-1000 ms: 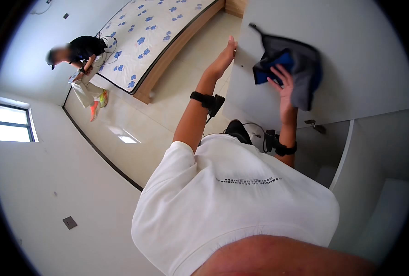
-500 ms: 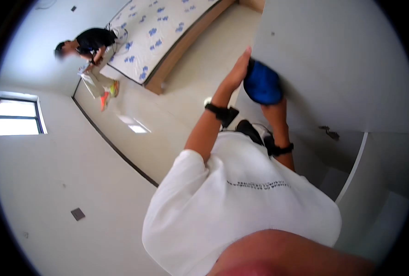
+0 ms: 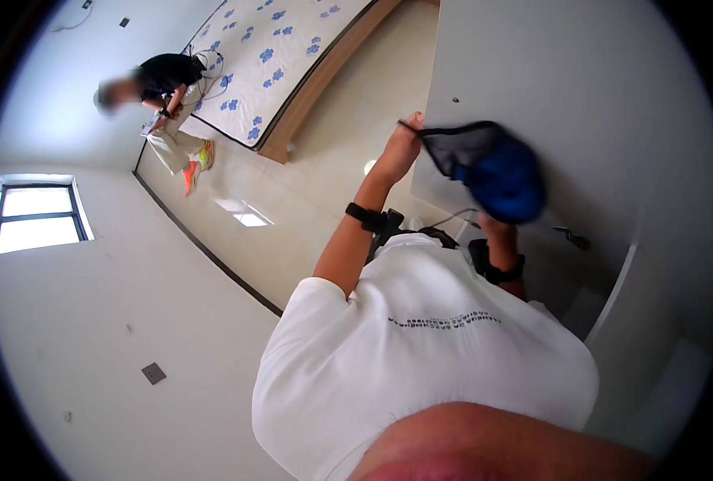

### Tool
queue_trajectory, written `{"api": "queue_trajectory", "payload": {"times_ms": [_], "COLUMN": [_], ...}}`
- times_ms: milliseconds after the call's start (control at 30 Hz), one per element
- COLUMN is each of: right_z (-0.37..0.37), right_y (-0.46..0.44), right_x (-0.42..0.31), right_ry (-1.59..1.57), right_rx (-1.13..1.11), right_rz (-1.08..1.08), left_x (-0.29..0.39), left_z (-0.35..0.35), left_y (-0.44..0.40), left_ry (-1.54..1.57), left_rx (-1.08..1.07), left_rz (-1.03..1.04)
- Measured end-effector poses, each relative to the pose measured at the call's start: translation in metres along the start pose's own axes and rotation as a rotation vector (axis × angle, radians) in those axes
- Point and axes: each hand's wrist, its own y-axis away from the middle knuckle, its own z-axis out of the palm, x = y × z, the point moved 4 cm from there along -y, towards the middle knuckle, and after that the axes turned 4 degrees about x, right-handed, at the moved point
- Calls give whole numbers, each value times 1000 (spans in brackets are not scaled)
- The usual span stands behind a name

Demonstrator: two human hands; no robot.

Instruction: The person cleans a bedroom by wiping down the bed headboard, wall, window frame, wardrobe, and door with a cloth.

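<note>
The left hand has its fingers pinching the dark strap end of a blue-and-grey soft fabric pouch, held up near the flat grey panel's left edge. The right hand meets its blue underside; I can't tell how those fingers are set.

Extends left arm forward with wrist roughly in line behind the left fingers, and curls left hand with fingertips drawn in. Holds right hand to the right of the left fingers and nearer the torso, with right forearm foreshortened. Cannot read closure of the right fingers, largely hidden from view at this angle.
</note>
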Motion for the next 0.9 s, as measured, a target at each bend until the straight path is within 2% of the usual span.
{"api": "queue_trajectory", "payload": {"times_ms": [33, 67, 133, 167, 233, 400, 467, 567, 600, 633, 700, 733, 800, 833, 900], "right_z": [1, 3, 21, 22, 20, -7, -14, -14, -3, 4, 32, 41, 57, 67, 86], "right_y": [30, 32, 36, 38, 36, 3, -14, 14, 9, 10, 31, 41, 53, 47, 14], "right_x": [17, 14, 17, 16, 23, 2, -20, 14, 11, 10, 19, 21, 33, 24, 3], "right_ry": [200, 196, 355, 348, 462, 464, 460, 487, 477, 513, 618, 670, 698, 746, 715], "right_rx": [-54, -59, -267, -260, -433, -359, -133, -239, -350, -332, -438, -379, -415, -375, -256], "right_rz": [-17, -13, 3, 7, 122, 150, -21, -32, -126, -124, 181, 211, 338, 363, 269], "left_x": [-3, 0, 15, 17, 3, 0, 6, 14, 0, 7, 16, 3, 15, 22, 20], "left_z": [-2, 2, 17, 18, 10, 9, 10, 12, 4, 8, 6, -4, -3, -10, -27], "left_y": [4, 8, 10, 13, 0, -13, -13, -16, -23, -24, -15, -21, -18, -14, -14], "left_ry": [52, 134, 149, 167, 169, 159, 121, 189, 245, 248, 236, 221, 128, 101, 32], "left_rx": [-36, 43, 70, 92, 65, -20, -35, -82, -101, -139, -126, -132, -182, -220, -324], "left_rz": [-25, -19, -13, -15, 13, -12, -26, -40, -65, -77, -196, -207, -266, -292, -326]}}
